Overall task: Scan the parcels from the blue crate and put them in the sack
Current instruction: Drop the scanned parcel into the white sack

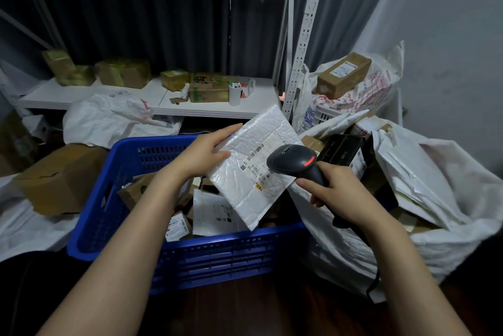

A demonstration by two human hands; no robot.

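A white padded parcel (253, 169) hangs tilted at centre frame above the blue crate (190, 259), label up; the left hand (201, 153) has its grip clamped on the parcel's upper-left edge; the right hand (337, 191), grip clamped round a black scanner (294, 161), holds its head over the label; the white sack (449, 240), holding parcels, lies at right; a shelf (136, 96) with boxes stands behind.

White bubble mailer (253, 172) tilted above parcel-filled blue plastic crate (190, 256), black handheld scanner (295, 162) at its label, part-filled white plastic sack (462, 248) right
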